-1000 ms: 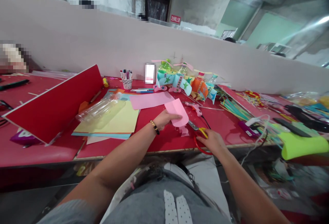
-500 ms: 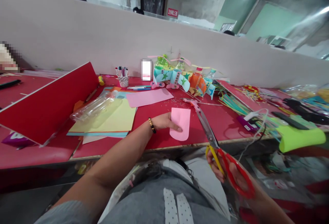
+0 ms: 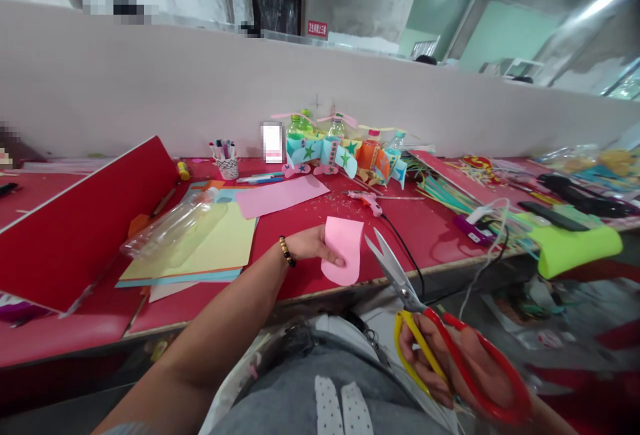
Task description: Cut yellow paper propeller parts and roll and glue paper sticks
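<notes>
My L grip [image 3: 309,244] pinches a small pink paper piece [image 3: 343,242], thumb on top; it's thin, matte, approx. square-cornered at its 12 o'clock end, rounded at 6, held over the red tabletop [image 3: 295,223] close to the rough, pale front edge. Clock from that paper: at 4, my R grip [image 3: 434,339] is wrapped on the scissors [image 3: 411,297], fingers thru smooth red & yellow loops, shiny metal blades slightly parted, tips just off the paper's R edge.

Room I've got: bare smooth strip btwn paper & the pink glue gun [image 3: 369,202] at 1; its black cord [image 3: 406,246] curves to the front edge past the blades. Flat pink sheet [image 3: 283,196], straight-edged, at 10. At 9, paper stack [image 3: 237,238] w/ glossy clear bottle [image 3: 167,232] on top. Paper-wrapped bottles [image 3: 333,150] at 12, farther back.
</notes>
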`<control>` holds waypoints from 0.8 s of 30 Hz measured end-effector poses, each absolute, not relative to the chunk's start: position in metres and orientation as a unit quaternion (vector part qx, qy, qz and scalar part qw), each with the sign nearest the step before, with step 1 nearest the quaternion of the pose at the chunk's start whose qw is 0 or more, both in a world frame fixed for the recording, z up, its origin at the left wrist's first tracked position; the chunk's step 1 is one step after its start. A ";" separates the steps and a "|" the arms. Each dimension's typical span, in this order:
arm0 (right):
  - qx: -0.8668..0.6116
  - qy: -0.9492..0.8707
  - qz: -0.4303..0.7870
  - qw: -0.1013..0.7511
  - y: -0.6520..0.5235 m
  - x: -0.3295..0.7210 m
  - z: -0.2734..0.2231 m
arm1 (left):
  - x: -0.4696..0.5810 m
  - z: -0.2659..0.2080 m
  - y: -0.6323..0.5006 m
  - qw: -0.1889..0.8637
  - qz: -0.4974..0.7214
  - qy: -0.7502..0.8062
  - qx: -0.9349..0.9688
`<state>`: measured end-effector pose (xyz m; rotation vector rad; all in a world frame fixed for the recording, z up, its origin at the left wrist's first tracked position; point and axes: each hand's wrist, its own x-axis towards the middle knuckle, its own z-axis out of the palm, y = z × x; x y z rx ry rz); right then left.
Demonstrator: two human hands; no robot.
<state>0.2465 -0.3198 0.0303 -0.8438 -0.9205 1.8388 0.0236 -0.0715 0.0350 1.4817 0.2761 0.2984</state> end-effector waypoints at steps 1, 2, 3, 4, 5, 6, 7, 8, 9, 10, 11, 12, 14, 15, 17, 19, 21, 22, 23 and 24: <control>-0.343 -0.375 0.741 0.439 -0.320 0.246 0.031 | 0.024 0.035 -0.071 0.720 0.132 0.124 0.670; -0.348 -0.379 0.741 0.432 -0.320 0.246 0.032 | 0.024 0.035 -0.072 0.719 0.129 0.124 0.671; -0.352 -0.382 0.742 0.424 -0.320 0.246 0.032 | 0.024 0.035 -0.072 0.718 0.126 0.124 0.674; -0.354 -0.383 0.744 0.418 -0.320 0.246 0.032 | 0.025 0.035 -0.072 0.716 0.125 0.124 0.676; -0.354 -0.383 0.745 0.416 -0.320 0.247 0.033 | 0.025 0.035 -0.072 0.714 0.124 0.125 0.678; -0.354 -0.381 0.746 0.415 -0.320 0.247 0.034 | 0.025 0.036 -0.072 0.713 0.124 0.126 0.678; -0.353 -0.378 0.747 0.417 -0.320 0.247 0.035 | 0.025 0.036 -0.072 0.713 0.126 0.127 0.678; -0.353 -0.376 0.747 0.419 -0.320 0.247 0.037 | 0.025 0.037 -0.072 0.714 0.128 0.129 0.677; -0.353 -0.375 0.749 0.418 -0.321 0.247 0.038 | 0.025 0.037 -0.073 0.713 0.128 0.130 0.677; -0.353 -0.375 0.749 0.416 -0.321 0.246 0.040 | 0.025 0.037 -0.073 0.713 0.127 0.131 0.677; -0.352 -0.376 0.750 0.414 -0.321 0.245 0.041 | 0.025 0.037 -0.072 0.712 0.124 0.129 0.679; -0.350 -0.377 0.751 0.413 -0.321 0.244 0.042 | 0.024 0.036 -0.072 0.711 0.122 0.127 0.681; -0.345 -0.377 0.752 0.416 -0.322 0.241 0.044 | 0.024 0.035 -0.072 0.709 0.112 0.121 0.686; -0.341 -0.374 0.753 0.420 -0.322 0.239 0.045 | 0.024 0.034 -0.071 0.708 0.106 0.117 0.688; -0.332 -0.361 0.758 0.430 -0.321 0.235 0.046 | 0.025 0.033 -0.072 0.706 0.091 0.109 0.694; -0.319 -0.347 0.766 0.437 -0.318 0.232 0.048 | 0.025 0.033 -0.073 0.700 0.074 0.105 0.702; -0.307 -0.339 0.775 0.437 -0.314 0.229 0.049 | 0.024 0.034 -0.073 0.692 0.058 0.105 0.712; -0.302 -0.340 0.778 0.434 -0.313 0.229 0.048 | 0.024 0.035 -0.074 0.689 0.051 0.104 0.716; -0.299 -0.341 0.780 0.432 -0.311 0.229 0.048 | 0.023 0.035 -0.074 0.687 0.045 0.101 0.718; -0.296 -0.342 0.782 0.430 -0.311 0.229 0.047 | 0.023 0.036 -0.074 0.686 0.042 0.098 0.720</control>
